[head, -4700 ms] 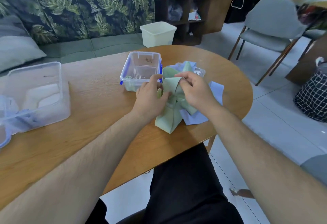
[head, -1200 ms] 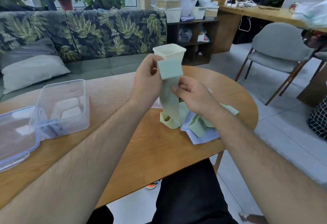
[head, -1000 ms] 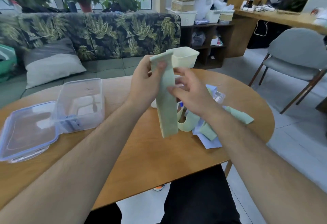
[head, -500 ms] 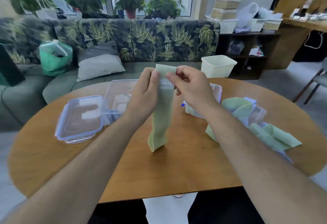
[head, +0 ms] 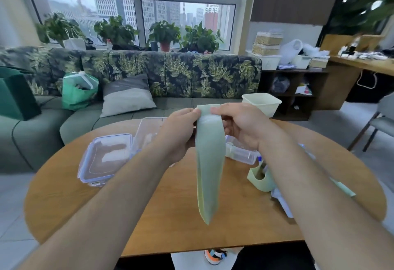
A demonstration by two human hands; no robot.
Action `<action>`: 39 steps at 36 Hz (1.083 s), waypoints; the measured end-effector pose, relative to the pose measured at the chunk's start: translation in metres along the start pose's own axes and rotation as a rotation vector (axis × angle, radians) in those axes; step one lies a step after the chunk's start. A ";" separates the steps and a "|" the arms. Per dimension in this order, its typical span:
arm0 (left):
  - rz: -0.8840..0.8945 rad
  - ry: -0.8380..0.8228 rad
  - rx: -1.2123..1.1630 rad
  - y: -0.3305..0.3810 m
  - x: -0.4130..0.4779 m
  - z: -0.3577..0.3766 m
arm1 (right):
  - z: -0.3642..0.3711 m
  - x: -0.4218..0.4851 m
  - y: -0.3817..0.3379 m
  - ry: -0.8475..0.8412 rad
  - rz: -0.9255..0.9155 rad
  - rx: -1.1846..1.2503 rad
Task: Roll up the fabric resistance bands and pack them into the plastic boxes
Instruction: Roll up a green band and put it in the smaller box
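A light green fabric band [head: 210, 163] hangs flat and straight above the round wooden table [head: 170, 212]. My left hand [head: 179, 133] pinches its top left corner and my right hand [head: 241, 124] pinches its top right corner. Behind my hands stand a clear plastic box [head: 149, 133] and a second clear box with blue clips [head: 241, 152], both partly hidden. A clear lid [head: 106, 159] lies to the left. More green bands [head: 260, 179] and pale blue fabric [head: 283, 203] lie under my right forearm.
A leaf-patterned sofa [head: 149, 73] with a grey pillow [head: 128, 95] and green bag [head: 78, 90] runs behind the table. A cream tub [head: 261, 103] stands behind the table's far edge. A shelf unit [head: 294, 90] and a chair [head: 379, 120] are to the right.
The green band was lifted out of the pile and now hangs higher, held by both top corners. My view has tilted upward, bringing the windows into sight.
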State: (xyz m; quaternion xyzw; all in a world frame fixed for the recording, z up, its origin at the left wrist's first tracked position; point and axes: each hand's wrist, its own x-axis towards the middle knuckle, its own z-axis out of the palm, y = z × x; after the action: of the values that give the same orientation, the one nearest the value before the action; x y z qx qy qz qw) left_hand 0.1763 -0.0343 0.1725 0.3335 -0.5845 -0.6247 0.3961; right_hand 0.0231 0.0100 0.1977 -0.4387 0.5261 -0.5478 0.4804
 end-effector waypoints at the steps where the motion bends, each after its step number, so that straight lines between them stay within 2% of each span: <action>1: -0.025 -0.017 -0.021 0.000 -0.001 0.000 | -0.001 0.000 0.000 -0.017 0.050 0.025; 6: -0.136 -0.018 -0.014 -0.021 0.004 -0.004 | -0.007 0.006 0.021 -0.053 0.228 0.074; 13: -0.214 0.104 0.255 -0.109 0.019 -0.013 | -0.009 0.036 0.119 0.064 0.233 -0.284; 20: -0.059 0.170 0.691 -0.184 0.044 -0.020 | -0.014 0.061 0.191 0.183 0.146 -0.566; 25: 0.010 0.222 0.750 -0.205 0.053 -0.020 | -0.019 0.073 0.210 0.243 0.083 -0.613; 30: 0.089 0.293 0.824 -0.218 0.056 -0.020 | -0.023 0.064 0.222 0.375 -0.004 -0.647; 39: 0.033 0.289 0.749 -0.219 0.059 -0.009 | -0.021 0.064 0.226 0.329 0.049 -0.606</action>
State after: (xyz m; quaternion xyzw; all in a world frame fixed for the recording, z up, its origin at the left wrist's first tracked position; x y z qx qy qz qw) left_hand 0.1337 -0.0904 -0.0437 0.5300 -0.7151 -0.3088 0.3353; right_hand 0.0075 -0.0467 -0.0307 -0.4545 0.7456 -0.4184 0.2499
